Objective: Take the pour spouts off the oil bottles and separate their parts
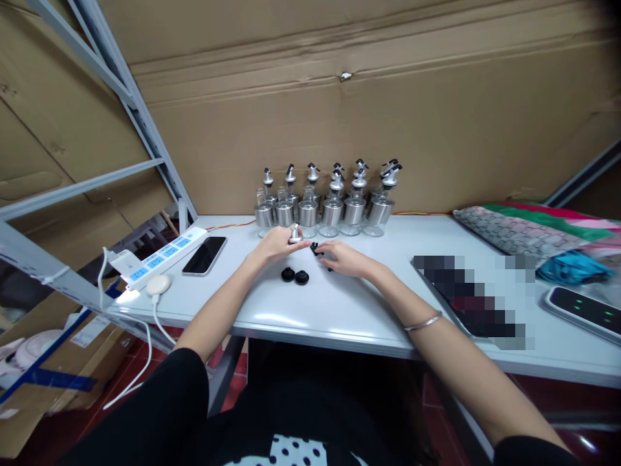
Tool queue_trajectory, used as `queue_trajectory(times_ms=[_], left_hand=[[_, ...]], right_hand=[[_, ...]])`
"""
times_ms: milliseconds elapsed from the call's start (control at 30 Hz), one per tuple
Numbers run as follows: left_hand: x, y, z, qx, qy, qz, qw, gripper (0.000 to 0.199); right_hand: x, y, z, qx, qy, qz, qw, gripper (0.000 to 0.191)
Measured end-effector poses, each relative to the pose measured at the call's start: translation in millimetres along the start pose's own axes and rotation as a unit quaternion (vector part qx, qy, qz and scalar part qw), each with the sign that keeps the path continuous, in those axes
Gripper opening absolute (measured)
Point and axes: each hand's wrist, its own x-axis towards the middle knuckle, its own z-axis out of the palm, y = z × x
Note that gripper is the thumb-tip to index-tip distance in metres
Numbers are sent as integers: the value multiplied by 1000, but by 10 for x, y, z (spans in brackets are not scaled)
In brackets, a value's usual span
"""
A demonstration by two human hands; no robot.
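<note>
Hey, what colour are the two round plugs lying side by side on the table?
Both round plugs are black, seen best in the head view.

no text can be read; the white label (90, 331) on the cardboard box (104, 377) and the green lit marks (581, 313) on the device (594, 317) are too small.

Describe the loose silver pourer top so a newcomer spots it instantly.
On the white table, steel-sleeved glass bottles stand before the cardboard. Just in front, the left hand holds the silver pourer top. Unlike the others in view, it isn't mounted on a bottle.
</note>
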Motion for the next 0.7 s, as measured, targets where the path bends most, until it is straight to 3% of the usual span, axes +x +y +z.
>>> queue_trajectory(times_ms=[400, 533, 700], left_hand=[[-9, -10, -17, -2, -11, -12, 1000, 52], [-13, 9, -25, -3, -9, -12, 1000, 52], [-19, 21, -36, -8, -16, -9, 1000, 52]], right_hand=[[-16, 21, -38, -1, 36, -12, 999, 32], [-16, 17, -33, -15, 19, 12, 1000, 34], [-11, 31, 13, 5, 12, -15, 1000, 35]])
